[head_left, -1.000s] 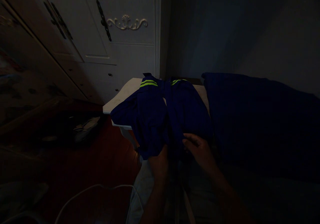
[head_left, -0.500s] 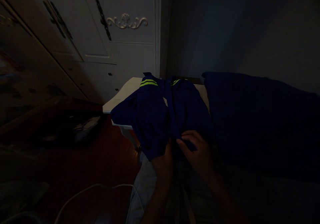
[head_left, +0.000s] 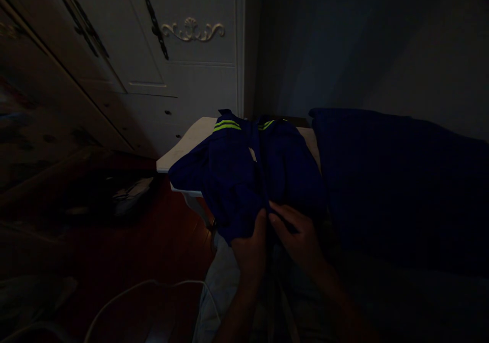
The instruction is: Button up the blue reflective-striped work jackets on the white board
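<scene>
- Dark blue fabric jacket with neon yellow-green stripes point(head_left: 237, 180): spread front-up on the white tabletop point(head_left: 183, 147), hem hanging over the near edge, beside a dark blue pillow point(head_left: 382, 180).
- Left hand point(head_left: 250, 248): fingers closed, pinching one front edge at the hem.
- Right hand point(head_left: 300, 238): pinching the opposite edge, close against the left.
- Handling, as judged: soft, light, limp; best gripped at the hem by the centre opening.
</scene>
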Motion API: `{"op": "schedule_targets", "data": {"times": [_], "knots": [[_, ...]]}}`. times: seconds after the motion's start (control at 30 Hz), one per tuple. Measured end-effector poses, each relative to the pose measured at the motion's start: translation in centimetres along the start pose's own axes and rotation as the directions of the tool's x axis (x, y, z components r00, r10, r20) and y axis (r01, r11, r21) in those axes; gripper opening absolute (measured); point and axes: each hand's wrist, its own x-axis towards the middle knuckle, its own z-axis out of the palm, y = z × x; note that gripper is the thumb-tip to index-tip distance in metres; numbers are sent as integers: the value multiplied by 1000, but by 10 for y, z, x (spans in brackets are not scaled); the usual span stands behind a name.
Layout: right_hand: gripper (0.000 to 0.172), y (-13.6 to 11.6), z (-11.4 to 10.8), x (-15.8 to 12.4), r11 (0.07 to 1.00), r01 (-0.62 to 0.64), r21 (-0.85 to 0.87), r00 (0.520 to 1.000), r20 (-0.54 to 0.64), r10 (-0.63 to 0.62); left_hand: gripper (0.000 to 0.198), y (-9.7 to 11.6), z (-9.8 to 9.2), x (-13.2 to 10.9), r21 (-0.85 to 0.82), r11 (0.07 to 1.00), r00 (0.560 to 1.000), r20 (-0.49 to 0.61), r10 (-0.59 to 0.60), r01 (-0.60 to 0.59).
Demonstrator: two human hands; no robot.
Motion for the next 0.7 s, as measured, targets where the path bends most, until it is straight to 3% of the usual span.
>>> {"op": "schedule_targets", "data": {"times": [0.2,0.33,0.5,0.7], "knots": [[29,1,-5,5,1000,-14,9,993,119,13,45,6,-1,4,-118,976,982,74,-175,183],[22,3,-6,10,998,44,-43,993,107,-40,44,5,1,7,-173,940,954,124,-274,293],[20,4,-7,11,975,161,-151,984,95,-147,41,4,4,6,-354,877,945,150,-291,326],[28,1,-10,8,926,278,-254,950,214,-227,37,8,6,7,-393,828,916,206,-345,400]]}}
